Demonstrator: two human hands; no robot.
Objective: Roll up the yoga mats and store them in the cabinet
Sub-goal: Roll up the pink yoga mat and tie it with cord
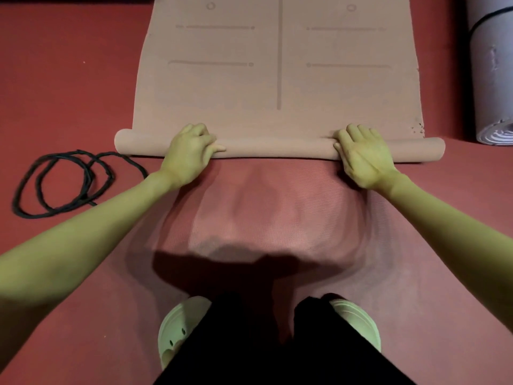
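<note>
Black trousers [277,343] and two pale green perforated clogs [177,329] fill the bottom of my view, planted on a dark red floor [69,79]. Beyond them both bare forearms reach forward to a beige yoga mat with printed alignment lines [277,65], which lies flat on the floor and stretches away from the hands. Its near end is wound into a narrow roll [277,147] running across my view. I see the left hand [188,154] with its grip curled over the roll, fingers tucked over the far side and thumb lying along the top. Well apart from it along the same roll, the right hand [363,154] rests on top, its fingers bent over the far edge. Out past the left hand, a black cord in loose loops [63,184] lies on the floor. Beyond the right hand, a pale grey rolled mat with a black strap [491,79] lies at the edge of view.
</note>
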